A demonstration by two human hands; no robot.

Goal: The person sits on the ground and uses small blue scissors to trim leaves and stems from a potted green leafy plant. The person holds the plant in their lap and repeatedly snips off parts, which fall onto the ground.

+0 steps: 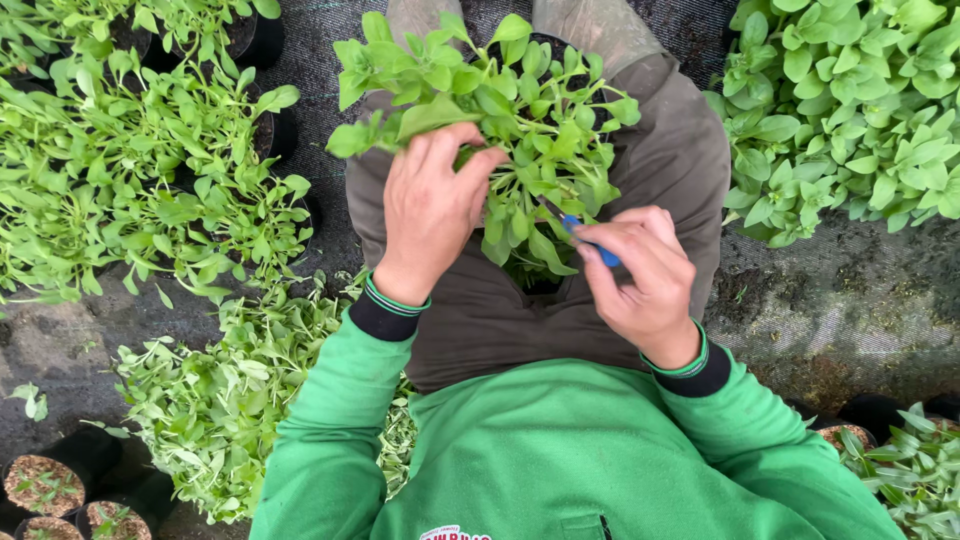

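While left hand (432, 205) grips plant (520, 110), right hand (645, 275) holds blue cutter (590, 240).

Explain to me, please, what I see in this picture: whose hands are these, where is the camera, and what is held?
The picture comes from one camera worn on a person's head, looking down, so both hands belong to that person, who wears a green jacket. The left hand grips the leafy stems of a potted plant that sits between the person's knees. The right hand holds a small cutting tool with a blue handle, its dark blade pointing into the leaves. On the dark ground mat lies a pile of cut shoots at the person's left. More potted plants stand on both sides, and small pots of soil sit in the lower left corner.
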